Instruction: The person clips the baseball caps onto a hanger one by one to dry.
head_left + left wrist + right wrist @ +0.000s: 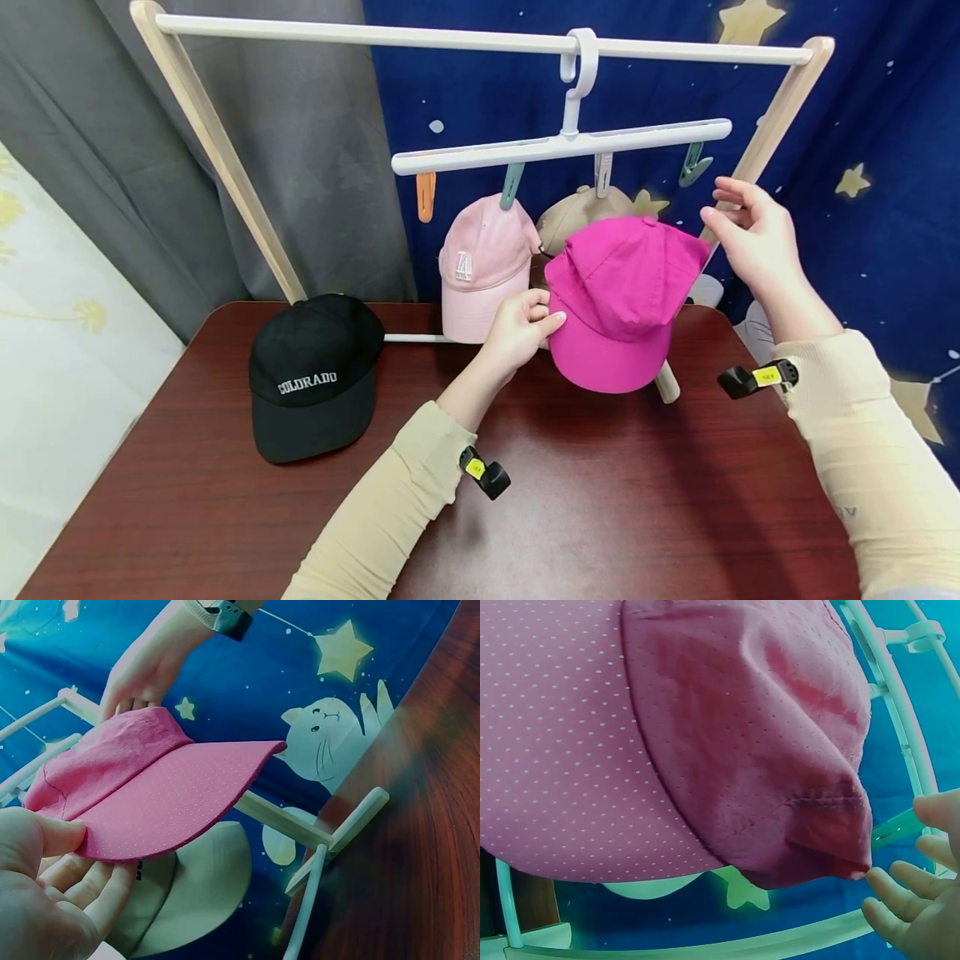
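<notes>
A magenta baseball cap (626, 287) is held up in front of the hanger, its brim toward me. My left hand (517, 329) pinches the cap's brim edge on the left, thumb on top and fingers beneath in the left wrist view. Just beyond the cap's right side is my right hand (761, 237), fingers loosely bent and holding nothing. Above and left of it a green clip (694, 165) dangles at the right end of the white hanger (637, 137). In the right wrist view the fingertips (881, 881) come close to the cap's edge, below the green clip (896, 828).
A pink cap (483, 258) hangs from another green clip, and a beige cap (581, 212) from a pale one, partly behind the magenta cap. An orange clip (426, 198) hangs at left. A black cap (315, 375) rests on the table by the wooden rack (217, 158).
</notes>
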Action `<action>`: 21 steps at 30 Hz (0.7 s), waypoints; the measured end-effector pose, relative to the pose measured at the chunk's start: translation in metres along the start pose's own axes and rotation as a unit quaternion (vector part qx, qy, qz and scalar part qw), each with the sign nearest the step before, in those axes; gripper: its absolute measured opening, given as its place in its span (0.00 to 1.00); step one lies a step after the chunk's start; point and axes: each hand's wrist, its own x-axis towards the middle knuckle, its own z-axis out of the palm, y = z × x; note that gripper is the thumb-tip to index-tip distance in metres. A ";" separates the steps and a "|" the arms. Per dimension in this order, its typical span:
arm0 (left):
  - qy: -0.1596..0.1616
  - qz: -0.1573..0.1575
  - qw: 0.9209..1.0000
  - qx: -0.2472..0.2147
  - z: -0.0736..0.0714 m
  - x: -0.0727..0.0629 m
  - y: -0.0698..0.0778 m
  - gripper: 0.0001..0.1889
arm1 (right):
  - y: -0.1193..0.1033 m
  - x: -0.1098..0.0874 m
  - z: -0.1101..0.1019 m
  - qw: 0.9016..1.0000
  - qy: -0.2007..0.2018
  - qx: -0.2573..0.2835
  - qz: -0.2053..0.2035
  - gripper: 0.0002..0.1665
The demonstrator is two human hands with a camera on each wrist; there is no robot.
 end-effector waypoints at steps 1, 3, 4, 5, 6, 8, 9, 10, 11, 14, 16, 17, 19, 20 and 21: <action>0.000 -0.001 1.000 0.001 0.000 0.000 0.000 0.09 | -0.001 0.001 0.000 1.000 -0.010 0.000 -0.001 0.32; 0.001 -0.001 1.000 0.002 0.000 0.000 0.000 0.09 | -0.002 0.004 0.000 1.000 -0.028 0.002 -0.004 0.34; 0.001 -0.001 1.000 0.003 0.000 0.000 0.000 0.09 | -0.003 0.005 0.000 0.999 -0.034 0.001 -0.007 0.35; 0.002 0.000 1.000 0.004 0.001 0.000 0.000 0.09 | -0.003 0.006 0.000 0.999 -0.039 -0.005 -0.013 0.36; 0.002 0.001 1.000 0.005 0.001 0.000 0.000 0.09 | -0.004 0.007 -0.001 0.999 -0.043 -0.007 -0.016 0.36; 0.003 0.001 1.000 0.005 0.000 0.000 0.000 0.08 | -0.004 0.010 -0.001 0.999 -0.049 -0.010 -0.021 0.36; 0.002 0.001 1.000 0.005 0.000 0.000 0.000 0.08 | -0.005 0.011 -0.001 0.998 -0.049 -0.012 -0.024 0.36; 0.001 0.001 1.000 0.006 0.000 0.000 0.000 0.08 | -0.005 0.012 -0.001 0.998 -0.049 -0.013 -0.025 0.36; 0.000 0.001 1.000 0.007 0.000 0.000 -0.001 0.08 | -0.005 0.013 -0.001 0.998 -0.048 -0.014 -0.027 0.36; 0.000 0.002 1.000 0.011 -0.001 0.000 -0.001 0.09 | -0.006 0.016 -0.002 0.998 -0.042 -0.018 -0.036 0.36; 0.000 0.003 1.000 0.013 -0.001 -0.001 -0.001 0.09 | -0.008 0.018 -0.002 0.998 -0.038 -0.021 -0.042 0.36; 0.000 0.003 1.000 0.014 -0.001 0.000 -0.001 0.09 | -0.008 0.018 -0.001 0.998 -0.036 -0.024 -0.044 0.36; -0.001 0.004 1.000 0.014 -0.002 -0.001 -0.001 0.09 | -0.009 0.020 -0.001 0.998 -0.036 -0.025 -0.044 0.36; -0.002 0.004 1.000 0.014 -0.002 -0.001 -0.001 0.09 | -0.009 0.021 -0.001 0.998 -0.037 -0.026 -0.044 0.36; -0.003 0.004 1.000 0.013 -0.002 -0.001 -0.001 0.09 | -0.010 0.021 -0.001 0.998 -0.037 -0.026 -0.043 0.36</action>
